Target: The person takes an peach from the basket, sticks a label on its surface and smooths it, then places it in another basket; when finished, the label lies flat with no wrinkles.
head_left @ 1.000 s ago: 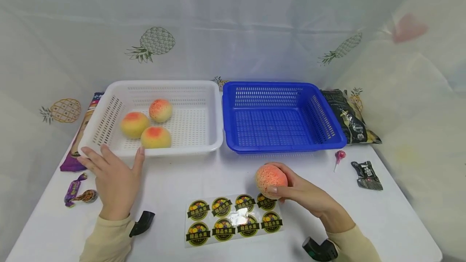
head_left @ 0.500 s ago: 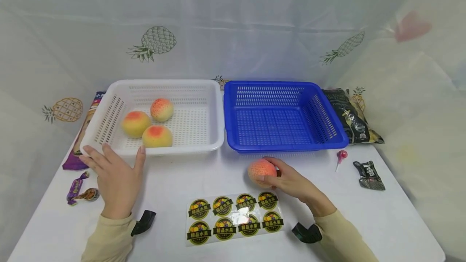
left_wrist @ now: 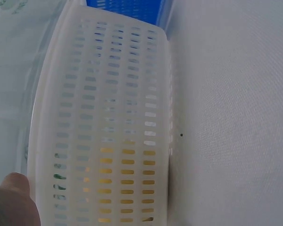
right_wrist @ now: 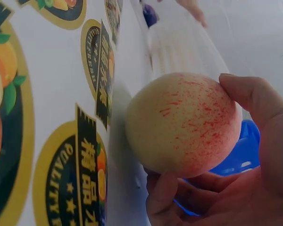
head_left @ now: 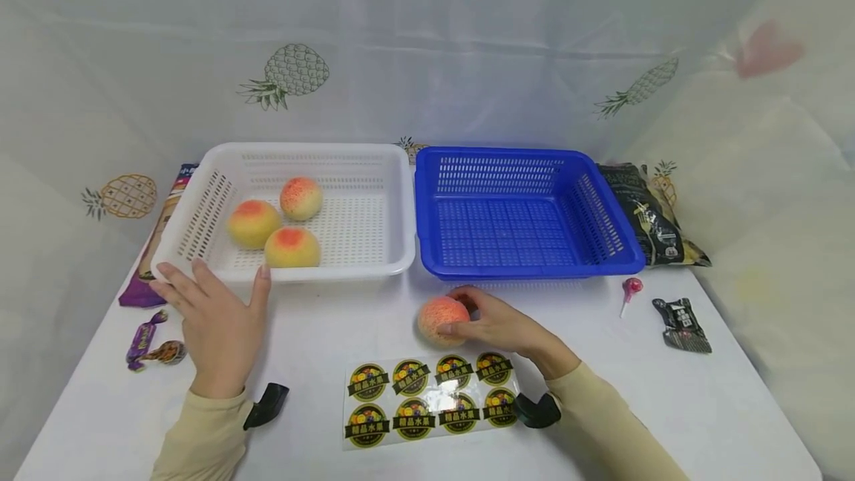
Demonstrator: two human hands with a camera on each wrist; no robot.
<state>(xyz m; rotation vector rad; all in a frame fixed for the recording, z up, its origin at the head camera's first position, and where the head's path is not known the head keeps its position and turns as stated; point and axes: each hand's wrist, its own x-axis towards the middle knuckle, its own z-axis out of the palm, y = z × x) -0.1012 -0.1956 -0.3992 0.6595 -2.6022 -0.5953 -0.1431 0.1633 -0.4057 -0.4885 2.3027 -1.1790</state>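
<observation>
My right hand (head_left: 497,324) holds a speckled pink-orange peach (head_left: 442,320) between thumb and fingers, low over the table just behind the sticker sheet (head_left: 430,401). In the right wrist view the same peach (right_wrist: 181,125) shows its pale side and red flecks, with the thumb on top. My left hand (head_left: 223,325) rests its spread fingers on the front left rim of the white basket (head_left: 364,273). Inside that basket lie three peaches (head_left: 292,247), yellow with reddish tops. The left wrist view shows mainly the basket's slotted wall (left_wrist: 104,117) and a thumb tip.
A blue basket (head_left: 528,272) stands right of the white one. Purple candy (head_left: 142,340), a round-headed lollipop (head_left: 170,352) and a purple snack bag (head_left: 140,292) lie left. At the right are a pink lollipop (head_left: 631,288), a black packet (head_left: 683,325) and a black snack bag (head_left: 648,217).
My right hand has carried the peach leftward from beside the sticker sheet's right end to behind its middle. The left hand stays on the white basket's rim. The head view has shifted slightly.
</observation>
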